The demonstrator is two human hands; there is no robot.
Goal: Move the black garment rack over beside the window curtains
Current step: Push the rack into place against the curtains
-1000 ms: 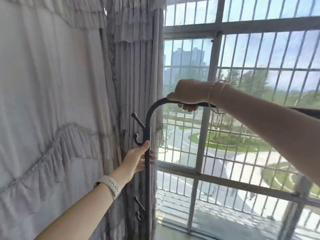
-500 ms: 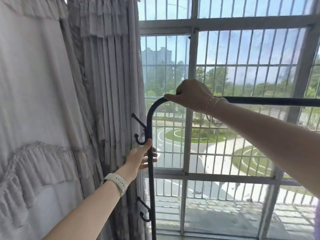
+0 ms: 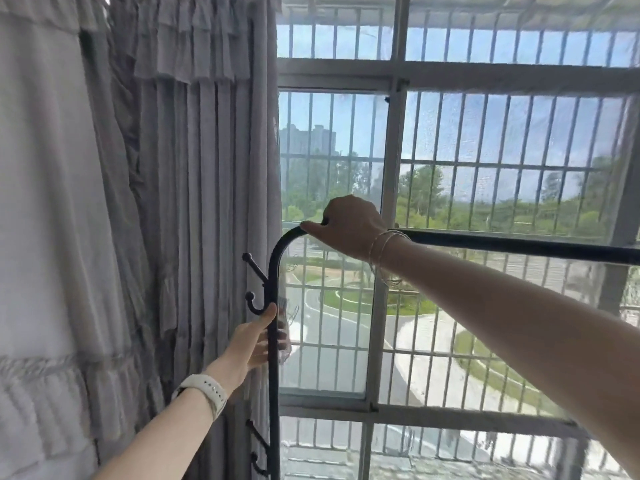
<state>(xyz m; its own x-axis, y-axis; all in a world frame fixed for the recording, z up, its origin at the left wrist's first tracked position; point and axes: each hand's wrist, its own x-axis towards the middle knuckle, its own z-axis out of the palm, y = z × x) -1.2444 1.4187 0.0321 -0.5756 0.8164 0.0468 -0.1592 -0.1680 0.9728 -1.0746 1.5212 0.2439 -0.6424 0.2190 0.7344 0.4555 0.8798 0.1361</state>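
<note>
The black garment rack (image 3: 519, 244) stands in front of the window, its upright post right beside the grey pleated curtains (image 3: 194, 202). Its top bar runs off to the right edge. Two pairs of black hooks stick out from the post toward the curtain. My right hand (image 3: 346, 225) grips the top bar at the curved corner. My left hand (image 3: 258, 337) holds the upright post just below the upper hooks. The rack's base is out of view.
A large barred window (image 3: 391, 258) with a white frame fills the middle and right. A white ruffled fabric panel (image 3: 45, 202) hangs at the far left. The floor is not visible.
The view has swung so more window and top bar show. Both hands keep the same grips on the rack, whose post stays next to the curtain.
</note>
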